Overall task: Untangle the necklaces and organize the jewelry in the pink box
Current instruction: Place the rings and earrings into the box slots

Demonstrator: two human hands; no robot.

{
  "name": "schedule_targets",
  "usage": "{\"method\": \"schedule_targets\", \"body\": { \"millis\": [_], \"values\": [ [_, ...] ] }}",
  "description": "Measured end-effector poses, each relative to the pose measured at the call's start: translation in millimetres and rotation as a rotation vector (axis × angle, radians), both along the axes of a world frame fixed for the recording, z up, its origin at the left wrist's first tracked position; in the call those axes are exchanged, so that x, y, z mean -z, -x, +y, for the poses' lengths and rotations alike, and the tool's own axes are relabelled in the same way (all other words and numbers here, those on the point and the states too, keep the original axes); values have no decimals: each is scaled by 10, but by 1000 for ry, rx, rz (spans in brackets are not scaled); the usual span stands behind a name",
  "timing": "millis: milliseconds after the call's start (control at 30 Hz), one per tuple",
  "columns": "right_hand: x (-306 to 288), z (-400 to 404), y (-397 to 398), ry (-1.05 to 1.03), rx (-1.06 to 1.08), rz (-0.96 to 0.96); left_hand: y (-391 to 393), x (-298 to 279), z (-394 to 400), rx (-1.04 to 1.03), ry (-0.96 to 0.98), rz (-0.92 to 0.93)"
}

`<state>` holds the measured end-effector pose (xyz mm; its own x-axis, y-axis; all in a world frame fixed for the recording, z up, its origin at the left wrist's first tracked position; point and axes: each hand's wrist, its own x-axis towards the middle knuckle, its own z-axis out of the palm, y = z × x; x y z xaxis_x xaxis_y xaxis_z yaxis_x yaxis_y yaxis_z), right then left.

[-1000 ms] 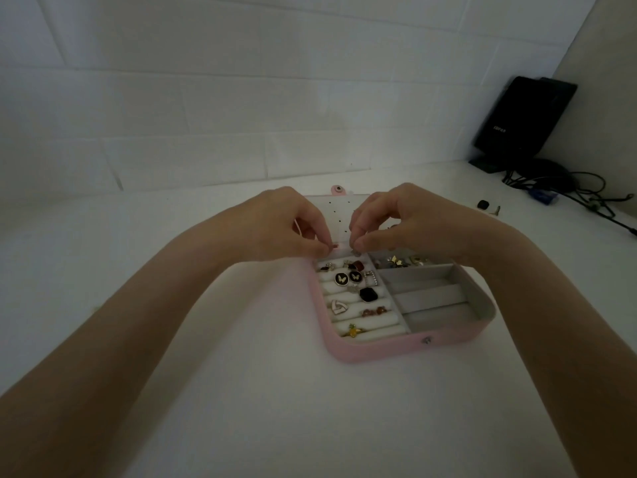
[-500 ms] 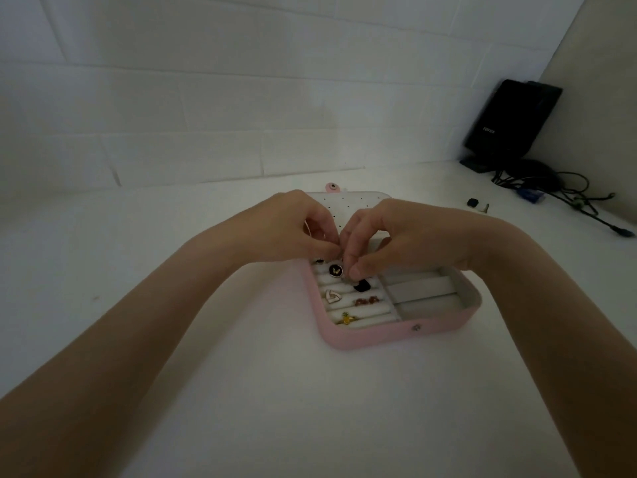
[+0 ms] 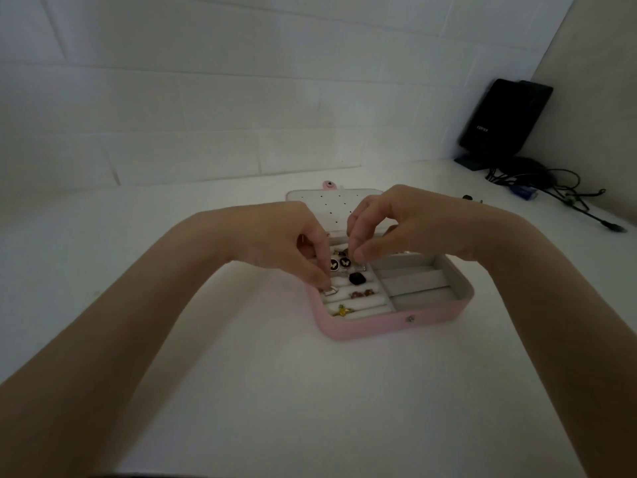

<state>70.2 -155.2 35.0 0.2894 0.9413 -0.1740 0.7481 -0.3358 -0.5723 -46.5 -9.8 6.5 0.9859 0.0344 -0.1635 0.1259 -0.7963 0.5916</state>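
Showing: two bare hands working over an open jewelry case on a white table (image 3: 241,391).
Pink box (image 3: 396,324): lies open near the table's middle, lid (image 3: 331,205) folded back flat; white perforated panel inside the lid.
Ring rolls (image 3: 358,301): left half of the box; carry two black butterfly pieces (image 3: 339,263), a dark stone piece (image 3: 356,278), a reddish piece (image 3: 360,293) and a yellow ring (image 3: 342,310).
Right compartments (image 3: 417,281): grey-lined trays.
Left hand (image 3: 275,239): fingers curled downward, tips resting on the rolls at the box's left edge; whether anything is pinched cannot be told.
Right hand (image 3: 396,222): thumb and forefinger drawn together above the upper rolls; the item between them is too small to identify.
Black device (image 3: 503,122): stands in the far right corner; lettering present but illegible.
Cables (image 3: 551,188): tangled beside the device.
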Motion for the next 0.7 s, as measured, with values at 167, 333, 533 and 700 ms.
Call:
{"method": "schedule_targets", "body": {
  "millis": [167,333,533,700],
  "values": [
    [7,6,-7,-25,3,22,-39,-22,-68,-7,-69,-11],
    [20,5,-27,-37,12,26,-5,-15,-55,-22,9,-59],
    [50,46,11,-49,7,22,34,-33,122,-145,81,-139],
    [101,166,50,-16,-27,40,40,9,118,-132,50,-72]
  ]
}}
